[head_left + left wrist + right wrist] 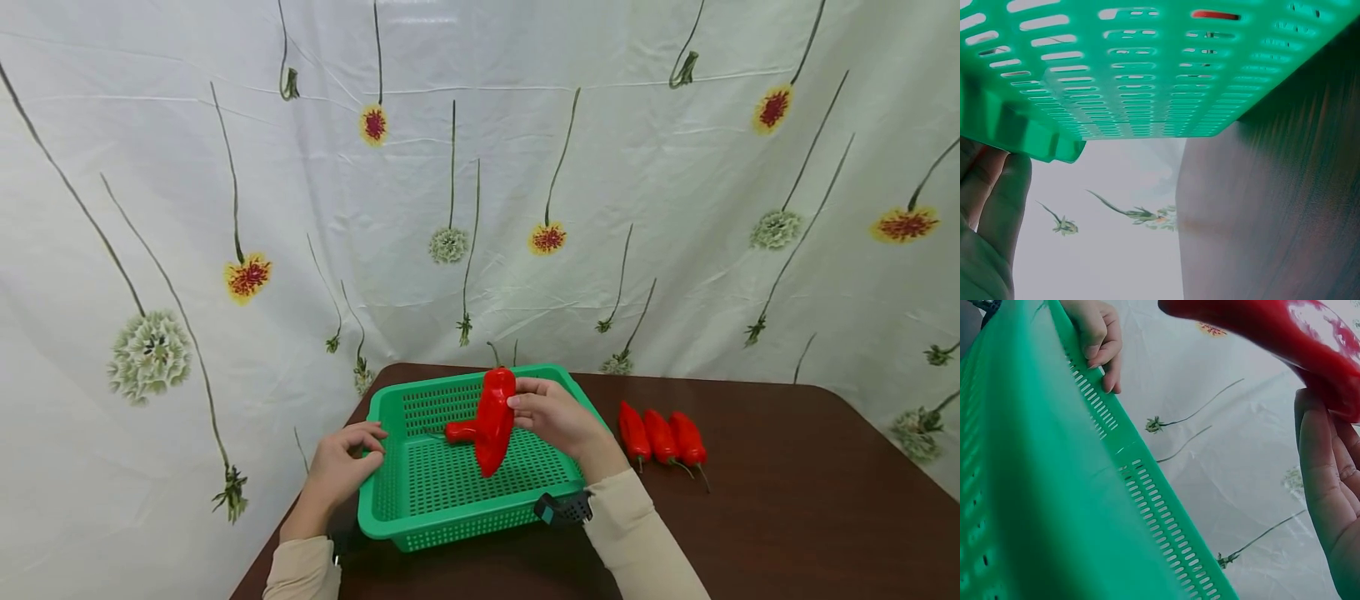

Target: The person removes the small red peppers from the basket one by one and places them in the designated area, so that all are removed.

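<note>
A red pepper (492, 425) with a thin green stem is held upright over the green plastic basket (472, 515). My right hand (555, 417) grips it from the right between thumb and fingers. In the right wrist view, the pepper (1285, 334) is clear of the basket's rim. Behind it, a second red pepper (459, 431) lies in the basket, partly hidden by the held one. My left hand (347, 458) is at the basket's left rim, fingers and thumb curved on it. From the left wrist view, left fingers (1007, 200) reach up to the rim's edge.
Three red peppers (660, 436) lie side by side on the dark brown table (795, 483), right of the basket. A white curtain (495, 192) printed with flowers hangs behind the table and along its left side.
</note>
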Demonstrator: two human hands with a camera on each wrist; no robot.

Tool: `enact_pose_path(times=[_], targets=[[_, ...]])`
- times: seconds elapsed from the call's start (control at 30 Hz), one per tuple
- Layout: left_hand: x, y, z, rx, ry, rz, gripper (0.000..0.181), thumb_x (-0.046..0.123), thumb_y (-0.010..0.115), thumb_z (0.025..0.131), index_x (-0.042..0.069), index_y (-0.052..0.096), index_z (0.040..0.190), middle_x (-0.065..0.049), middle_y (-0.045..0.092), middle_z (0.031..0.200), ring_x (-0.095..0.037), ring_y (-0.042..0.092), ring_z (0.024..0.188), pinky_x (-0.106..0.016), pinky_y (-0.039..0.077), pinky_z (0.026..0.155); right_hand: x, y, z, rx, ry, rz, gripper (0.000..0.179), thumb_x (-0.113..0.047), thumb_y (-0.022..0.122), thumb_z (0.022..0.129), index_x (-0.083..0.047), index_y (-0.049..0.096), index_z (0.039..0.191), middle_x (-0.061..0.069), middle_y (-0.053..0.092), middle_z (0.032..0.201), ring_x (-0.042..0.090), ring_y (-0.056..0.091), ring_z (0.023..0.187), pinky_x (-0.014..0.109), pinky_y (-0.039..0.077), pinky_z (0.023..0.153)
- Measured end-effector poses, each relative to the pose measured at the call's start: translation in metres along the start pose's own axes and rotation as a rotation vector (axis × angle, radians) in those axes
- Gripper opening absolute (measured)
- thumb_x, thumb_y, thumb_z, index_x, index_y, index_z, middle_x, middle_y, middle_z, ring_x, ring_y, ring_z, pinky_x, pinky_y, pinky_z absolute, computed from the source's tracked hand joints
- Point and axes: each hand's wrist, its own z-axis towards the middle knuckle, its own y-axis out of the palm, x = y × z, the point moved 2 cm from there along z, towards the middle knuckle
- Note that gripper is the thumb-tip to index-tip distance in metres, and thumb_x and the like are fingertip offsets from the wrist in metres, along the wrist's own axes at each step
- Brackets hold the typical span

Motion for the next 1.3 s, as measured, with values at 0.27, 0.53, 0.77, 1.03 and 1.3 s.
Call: enact_pose_path(times=[0.27,0.53,0.77,1.03,1.3], targets=[[-0.001,0.000,0.000,-0.007,0.001,0.005,0.015,-0.005,0.064,0.084,0.004,0.074,0.077,-0.015,0.070,0.118,-0.035,0.060,0.126,-0.052,0.053,0.097,0.005,-0.005,-0.004,0.009,-0.002,0.002,0.015,-0.004,0.051,0.099,-0.009,0.062,0.109,-0.001,0.069,0.102,0.012,0.067,0.091,0.026,0.056,0.086],[0.000,0.001,0.000,-0.008,0.004,0.003,0.014,-0.006,0.063,0.083,0.002,0.073,0.077,-0.015,0.071,0.116,-0.034,0.060,0.124,-0.050,0.053,0.098,0.004,-0.010,-0.009,0.016,-0.003,-0.007,0.016,-0.004,0.049,0.100,-0.010,0.062,0.108,-0.003,0.069,0.101,0.011,0.067,0.091,0.026,0.056,0.086],[-0.001,0.000,0.001,-0.011,0.001,0.018,0.014,-0.006,0.063,0.084,0.002,0.074,0.078,-0.015,0.070,0.117,-0.033,0.060,0.124,-0.045,0.055,0.096,0.001,-0.012,-0.012,0.014,0.005,0.000,0.017,-0.005,0.049,0.100,-0.011,0.064,0.107,-0.003,0.070,0.102,0.012,0.067,0.092,0.028,0.056,0.088],[-0.001,-0.002,0.002,-0.007,0.006,0.029,0.015,-0.005,0.063,0.085,0.002,0.074,0.079,-0.014,0.071,0.118,-0.033,0.060,0.125,-0.036,0.056,0.094,-0.002,-0.018,-0.015,0.029,0.000,-0.010,0.017,-0.004,0.048,0.100,-0.011,0.062,0.108,-0.003,0.070,0.103,0.012,0.067,0.093,0.027,0.056,0.087],[0.000,0.000,0.002,0.004,0.009,0.048,0.013,-0.006,0.064,0.084,0.001,0.074,0.078,-0.013,0.072,0.115,-0.032,0.061,0.121,-0.034,0.057,0.092,-0.010,-0.030,-0.027,0.099,-0.033,-0.015,0.020,-0.003,0.047,0.100,-0.011,0.061,0.112,-0.003,0.069,0.103,0.012,0.068,0.093,0.027,0.056,0.088]])
